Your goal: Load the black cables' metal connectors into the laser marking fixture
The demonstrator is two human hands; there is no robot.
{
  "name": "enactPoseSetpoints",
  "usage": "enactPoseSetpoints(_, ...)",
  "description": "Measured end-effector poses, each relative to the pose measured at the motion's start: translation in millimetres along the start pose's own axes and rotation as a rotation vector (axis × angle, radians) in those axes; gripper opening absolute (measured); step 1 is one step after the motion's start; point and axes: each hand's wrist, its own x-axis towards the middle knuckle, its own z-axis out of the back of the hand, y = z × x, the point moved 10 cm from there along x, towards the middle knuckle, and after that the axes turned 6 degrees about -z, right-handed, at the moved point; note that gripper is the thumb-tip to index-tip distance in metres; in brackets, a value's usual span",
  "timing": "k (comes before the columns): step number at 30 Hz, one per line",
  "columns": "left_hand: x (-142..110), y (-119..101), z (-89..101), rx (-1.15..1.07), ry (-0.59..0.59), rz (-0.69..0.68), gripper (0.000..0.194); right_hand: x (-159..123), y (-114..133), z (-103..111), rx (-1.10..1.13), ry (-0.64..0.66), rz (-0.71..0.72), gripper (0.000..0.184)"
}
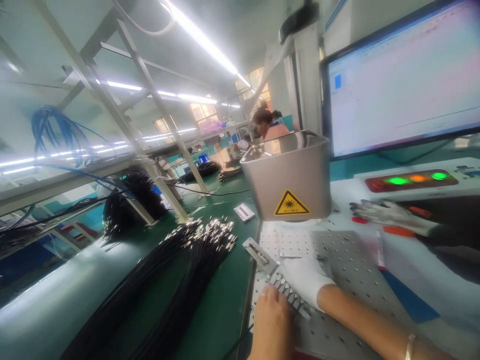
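Observation:
A slotted metal fixture (261, 256) lies slanted on the perforated metal plate, with several small shiny metal connectors (287, 289) in a row along it. My left hand (272, 312), bare, is at the fixture's near side with its fingers curled in against the connectors. What lies between those fingers is hidden. On the fixture's other side, my right hand (305, 280) in a white glove rests against its edge. Its fingers are blurred and partly hidden. Left of the plate, bundles of black cables (180, 280) with shiny metal ends (215, 232) lie on the green table.
A metal box (288, 175) with a yellow warning label stands behind the perforated plate (345, 250). To the right are a monitor (405, 80), a panel with lit buttons (412, 180), a grey glove (390, 212) and a marker (380, 250). Another person (272, 125) sits farther back.

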Motion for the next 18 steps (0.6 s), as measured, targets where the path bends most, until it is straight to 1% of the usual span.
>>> enactPoseSetpoints(4,-4.5,-7.9,-0.9,-0.019,0.022,-0.069,0.028,0.6,-5.0,-0.5,0.027,-0.005,-0.06,0.036)
enactPoseSetpoints(9,-4.6,-8.6,-3.9,-0.024,0.078,0.005,0.034,-1.6,-9.1,3.2,0.072,-0.011,-0.096,0.041)
enactPoseSetpoints(12,-4.2,-11.1,-4.6,-0.035,0.133,0.036,0.034,-4.2,-7.2,4.6,0.075,-0.003,-0.082,0.04)
enactPoseSetpoints(16,-0.6,-13.7,-6.4,-0.037,0.213,0.014,0.034,-7.5,-3.7,6.2,0.044,0.017,-0.052,0.041)
enactPoseSetpoints(18,0.4,-14.0,-9.1,-0.028,0.223,-0.014,0.034,-7.0,-3.3,7.9,0.03,0.039,-0.026,0.036)
